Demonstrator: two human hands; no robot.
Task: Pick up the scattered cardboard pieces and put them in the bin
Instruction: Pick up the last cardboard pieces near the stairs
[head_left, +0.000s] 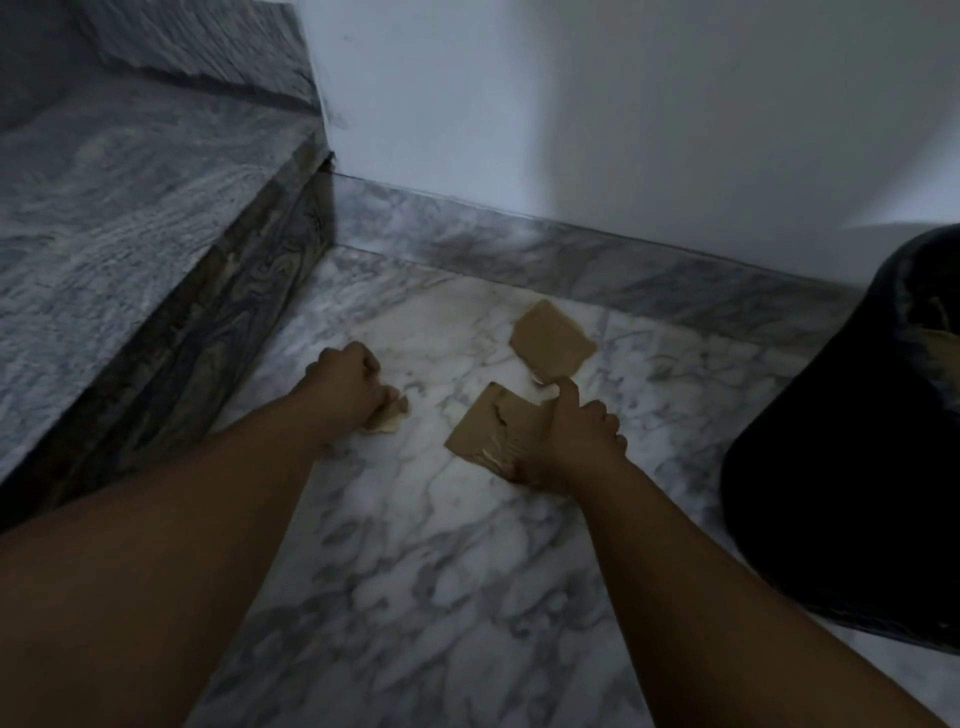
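Two flat brown cardboard pieces lie on the marble floor. My right hand grips the nearer, torn cardboard piece at its right edge, thumb on top. Just beyond it, the second cardboard piece lies free near the skirting. My left hand is closed around a small crumpled cardboard scrap that pokes out below the fingers. The dark bin stands at the right, with brown pieces showing inside its mouth.
A grey marble stair step rises on the left, its dark riser bordering the floor. A white wall with a marble skirting runs behind the pieces. Marble floor stretches toward me between my forearms.
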